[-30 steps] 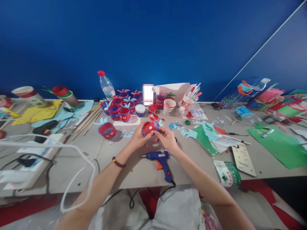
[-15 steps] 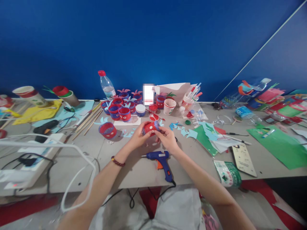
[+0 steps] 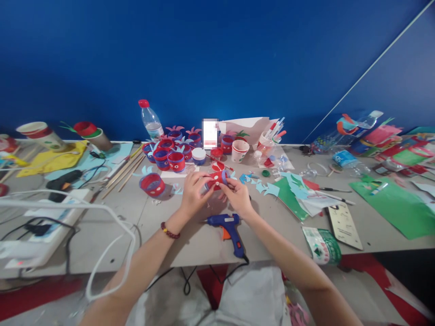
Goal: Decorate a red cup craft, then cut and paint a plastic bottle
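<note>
A small red cup (image 3: pixel 217 177) with a blue-purple rim and white dots is held on its side above the table. My left hand (image 3: pixel 196 192) is closed on its left end, with the thumb along the underside. My right hand (image 3: pixel 238 195) pinches the rim end, and some of its fingertips are hidden behind the cup. Just below the hands lies a blue glue gun (image 3: pixel 227 222) with an orange trigger, its nozzle pointing left. Left of my hands stands a similar red cup (image 3: pixel 152 184) with light-blue paper leaves.
Several decorated cups (image 3: pixel 176 161) stand behind, near a bottle (image 3: pixel 151 120) and a white paper cup (image 3: pixel 240 151). Paper scraps (image 3: pixel 267 188) and green sheets (image 3: pixel 390 203) lie right. A power strip (image 3: pixel 50 235) and white cable (image 3: pixel 112 213) occupy the left; wooden sticks (image 3: pixel 124 172) lie nearby.
The cup has shifted slightly right and turned in my hands. My left hand has changed its hold, its fingers now lifted higher and farther left on the cup.
</note>
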